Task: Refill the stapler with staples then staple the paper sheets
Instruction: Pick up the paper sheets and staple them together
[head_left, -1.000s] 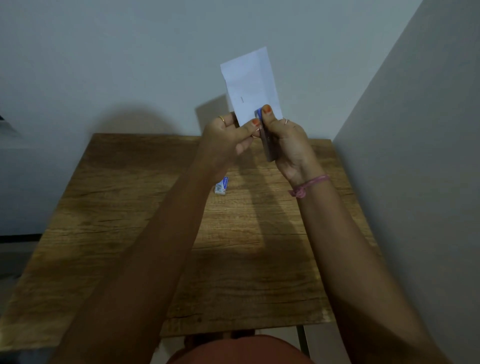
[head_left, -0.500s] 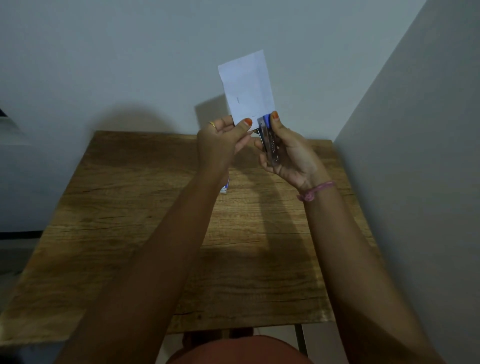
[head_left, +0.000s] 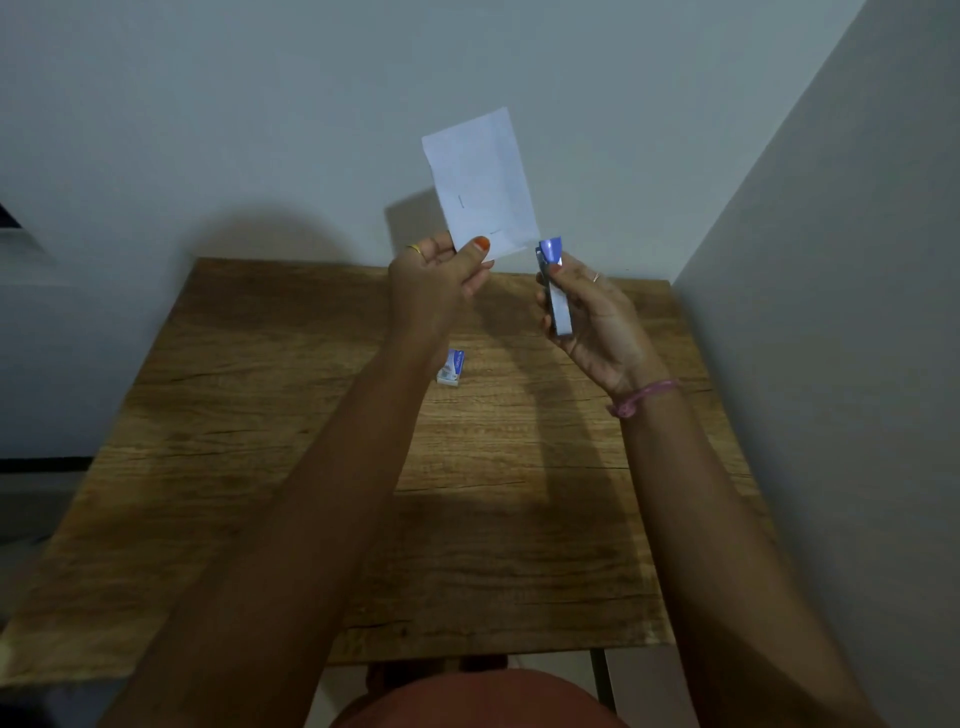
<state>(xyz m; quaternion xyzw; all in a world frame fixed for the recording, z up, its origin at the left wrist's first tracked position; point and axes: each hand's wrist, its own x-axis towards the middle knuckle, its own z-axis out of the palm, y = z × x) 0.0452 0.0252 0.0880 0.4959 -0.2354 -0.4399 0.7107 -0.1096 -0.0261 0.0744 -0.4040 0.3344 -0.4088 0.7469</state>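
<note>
Over table (head_left: 260, 467): L hand (head_left: 436, 280) w/ paper (head_left: 480, 182)

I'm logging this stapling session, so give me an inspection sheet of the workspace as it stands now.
Surface: wooden table, grain finish, partly in shadow.
Job's things: paper sheets held up, two staple marks visible; stapler apart from the paper; staple box lying on the table.
Clutter: nothing seen.
Grippers: left hand pinches the paper's lower edge; right hand grips the stapler.
Cables: nothing seen.
Surroundings: plain walls behind and to the right.
</note>
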